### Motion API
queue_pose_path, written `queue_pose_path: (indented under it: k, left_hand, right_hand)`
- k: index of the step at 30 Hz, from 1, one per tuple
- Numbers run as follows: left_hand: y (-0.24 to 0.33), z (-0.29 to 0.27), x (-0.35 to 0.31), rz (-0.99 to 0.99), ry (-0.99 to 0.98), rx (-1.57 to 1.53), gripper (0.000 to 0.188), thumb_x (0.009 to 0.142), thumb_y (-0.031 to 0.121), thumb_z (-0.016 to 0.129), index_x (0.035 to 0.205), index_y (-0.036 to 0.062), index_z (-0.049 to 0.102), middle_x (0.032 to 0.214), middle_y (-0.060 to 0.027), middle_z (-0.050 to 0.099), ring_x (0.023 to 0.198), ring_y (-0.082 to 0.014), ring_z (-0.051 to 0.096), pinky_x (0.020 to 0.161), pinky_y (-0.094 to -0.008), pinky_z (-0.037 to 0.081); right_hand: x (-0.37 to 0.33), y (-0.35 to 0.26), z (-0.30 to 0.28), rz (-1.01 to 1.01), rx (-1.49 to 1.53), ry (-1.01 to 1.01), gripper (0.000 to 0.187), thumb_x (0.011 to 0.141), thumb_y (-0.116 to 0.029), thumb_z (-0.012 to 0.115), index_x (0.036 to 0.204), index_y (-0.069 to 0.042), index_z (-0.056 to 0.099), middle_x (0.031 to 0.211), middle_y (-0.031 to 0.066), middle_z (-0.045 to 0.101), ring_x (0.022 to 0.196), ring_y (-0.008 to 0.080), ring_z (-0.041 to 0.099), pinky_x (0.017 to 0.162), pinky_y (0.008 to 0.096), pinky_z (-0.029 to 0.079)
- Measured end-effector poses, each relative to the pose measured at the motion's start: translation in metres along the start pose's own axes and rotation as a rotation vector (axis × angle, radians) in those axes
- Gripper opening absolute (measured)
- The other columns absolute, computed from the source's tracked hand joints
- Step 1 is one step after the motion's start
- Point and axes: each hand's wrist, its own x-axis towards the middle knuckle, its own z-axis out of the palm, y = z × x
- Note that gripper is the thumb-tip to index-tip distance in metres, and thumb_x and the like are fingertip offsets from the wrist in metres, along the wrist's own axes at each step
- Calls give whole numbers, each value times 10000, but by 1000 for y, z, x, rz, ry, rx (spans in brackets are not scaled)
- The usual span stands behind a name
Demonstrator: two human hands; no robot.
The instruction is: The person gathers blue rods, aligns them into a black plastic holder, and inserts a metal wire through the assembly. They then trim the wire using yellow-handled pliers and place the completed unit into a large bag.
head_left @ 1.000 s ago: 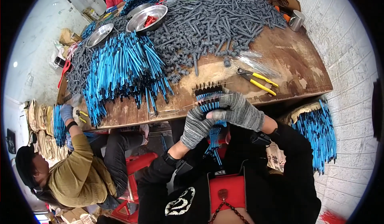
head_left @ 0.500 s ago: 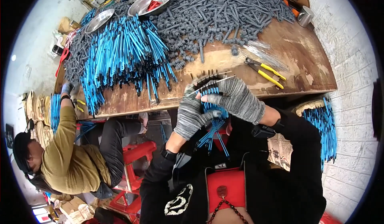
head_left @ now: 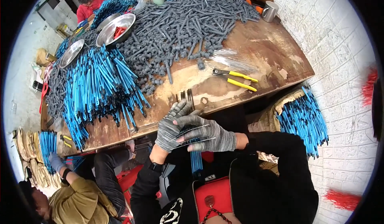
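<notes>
My left hand (head_left: 174, 124), in a grey striped glove, is wrapped round a bundle of thin blue rods (head_left: 196, 162). Their black ends (head_left: 185, 95) stick up past its fingers at the table edge. The bundle's other end hangs toward my lap. My right hand (head_left: 212, 135), gloved alike with bare fingertips, reaches across the bundle with fingers spread. Two thin metal wire lengths (head_left: 200, 128) lie across its fingers, slanting toward my left palm. Whether they are one bent wire is hidden. Yellow-handled pliers (head_left: 239, 74) rest on the table beyond my right hand.
A wooden table (head_left: 276, 50) carries loose wires (head_left: 236, 60), a pile of grey plastic pieces (head_left: 180, 24), a heap of blue rods (head_left: 96, 88) and metal bowls (head_left: 127, 22). More rods (head_left: 304, 122) fill a sack at right. One co-worker (head_left: 80, 196) sits at left, another (head_left: 90, 6) farther back.
My view has shifted, so the table sits farther left. Both hands have moved lower on the bundle, and my right hand has spread its fingers. The wire now lies below the rods' black ends.
</notes>
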Motion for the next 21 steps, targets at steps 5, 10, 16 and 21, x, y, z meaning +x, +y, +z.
queue_pose_path:
  k: [5,10,16,21]
  left_hand:
    - [6,-1,3,-58,5,34,574,735,374,653,1264,170,564,1335,-105,503,1282,-292,424,1090,-414,308]
    - [7,-3,6,-44,-6,79,547,732,395,652,1225,164,596,1304,-104,529,1274,-294,431,1090,-422,307]
    - [13,-5,12,-34,64,56,461,721,340,725,1133,146,656,1231,-120,583,1219,-313,489,1044,-422,364]
    - [9,-6,10,-37,58,46,467,735,367,703,1146,150,650,1244,-116,575,1222,-311,487,1048,-419,360]
  right_hand:
    - [-4,-20,-75,186,72,432,282,867,-233,636,1109,-89,621,1153,116,604,1078,193,574,917,351,475]
    - [11,67,-187,638,-907,53,277,812,-233,644,1023,-53,635,966,179,635,898,338,606,782,403,483]
    - [17,119,-228,856,-932,-173,295,751,-241,686,987,-68,648,893,176,648,885,344,614,779,417,480]
    - [17,115,-225,822,-871,-84,223,743,-194,679,927,-69,665,852,169,657,830,331,632,741,410,489]
